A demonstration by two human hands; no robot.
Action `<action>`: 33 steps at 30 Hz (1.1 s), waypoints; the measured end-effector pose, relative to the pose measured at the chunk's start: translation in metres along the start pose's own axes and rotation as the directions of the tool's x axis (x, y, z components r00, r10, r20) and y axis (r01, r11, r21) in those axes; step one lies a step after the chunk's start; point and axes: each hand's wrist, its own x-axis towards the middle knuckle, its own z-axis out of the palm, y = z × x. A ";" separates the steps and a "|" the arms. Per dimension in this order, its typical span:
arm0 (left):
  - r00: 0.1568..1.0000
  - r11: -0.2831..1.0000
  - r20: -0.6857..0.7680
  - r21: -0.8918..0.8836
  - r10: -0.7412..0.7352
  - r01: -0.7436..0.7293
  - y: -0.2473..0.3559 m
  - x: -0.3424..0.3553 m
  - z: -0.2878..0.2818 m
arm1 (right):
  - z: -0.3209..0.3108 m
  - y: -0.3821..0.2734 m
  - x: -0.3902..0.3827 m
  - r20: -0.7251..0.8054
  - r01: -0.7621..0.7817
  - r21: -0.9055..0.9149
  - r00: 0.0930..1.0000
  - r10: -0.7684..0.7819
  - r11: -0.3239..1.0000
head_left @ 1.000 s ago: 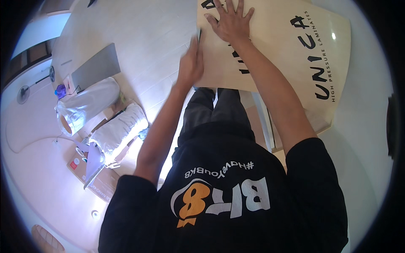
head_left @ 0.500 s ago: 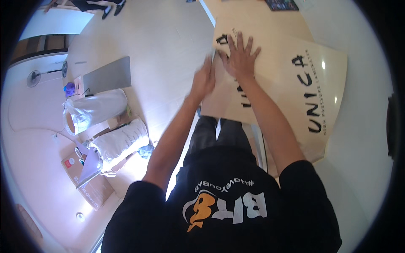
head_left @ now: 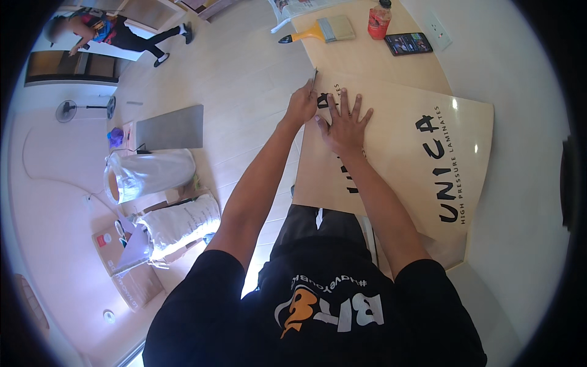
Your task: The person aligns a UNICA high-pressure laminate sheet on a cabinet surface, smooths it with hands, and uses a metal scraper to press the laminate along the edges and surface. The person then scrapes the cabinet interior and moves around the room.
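Note:
A large tan laminate sheet (head_left: pixel 400 153) with dark lettering lies on the table, one long edge along the left. My right hand (head_left: pixel 346 131) rests palm down on the sheet near that edge, fingers spread. At the edge, level with my right fingertips, my left hand (head_left: pixel 301 104) is closed around a slim dark blade-like tool (head_left: pixel 315 77). Its tip points away from me, and its exact kind is too small to make out. The sheet's near left corner reaches over my legs.
Beyond the sheet are a yellow-handled paintbrush (head_left: pixel 324 30), a red drink bottle (head_left: pixel 379 21) and a phone (head_left: pixel 408 44). A white wall with a socket (head_left: pixel 439 29) stands right. Wrapped rolls (head_left: pixel 156 174) and a grey panel (head_left: pixel 171 127) lie left. A person (head_left: pixel 122 33) walks far left.
The view has tilted up, showing more of the table's far end. My left hand has slid farther away along the sheet's edge. My right hand keeps its place on the sheet.

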 end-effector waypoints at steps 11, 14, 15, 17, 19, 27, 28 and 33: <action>0.986 0.993 0.124 0.051 -0.114 0.108 0.026 -0.255 -0.030 | 0.003 -0.001 0.001 -0.029 -0.005 0.021 1.000 0.005 1.000; 0.998 0.994 0.022 0.090 -0.062 0.060 0.016 -0.116 -0.013 | 0.002 0.000 0.002 -0.004 0.016 0.048 1.000 -0.016 0.999; 0.987 0.988 0.060 0.051 -0.149 0.146 0.017 -0.064 -0.012 | 0.002 0.000 0.001 -0.049 0.018 0.052 0.999 -0.016 0.998; 0.997 0.987 0.009 0.146 0.070 -0.071 0.029 0.020 -0.024 | 0.003 0.001 0.001 -0.078 0.018 0.074 0.997 -0.012 0.997; 0.952 0.958 -0.141 0.128 0.272 -0.255 0.047 0.069 -0.060 | 0.006 0.001 0.001 -0.116 0.026 0.068 0.993 -0.018 0.997; 0.982 0.847 0.032 -0.500 -0.187 0.178 0.040 0.097 -0.125 | -0.006 0.020 0.016 -0.105 -0.007 0.224 0.994 0.031 0.975; 0.974 0.789 0.198 -0.579 -0.110 0.207 0.028 0.107 -0.113 | -0.014 0.030 0.024 -0.059 -0.015 0.257 0.998 0.031 0.966; 0.947 0.796 0.319 -0.565 -0.030 0.216 0.008 0.176 -0.042 | -0.054 0.083 0.071 -0.006 -0.124 0.115 0.992 0.126 0.986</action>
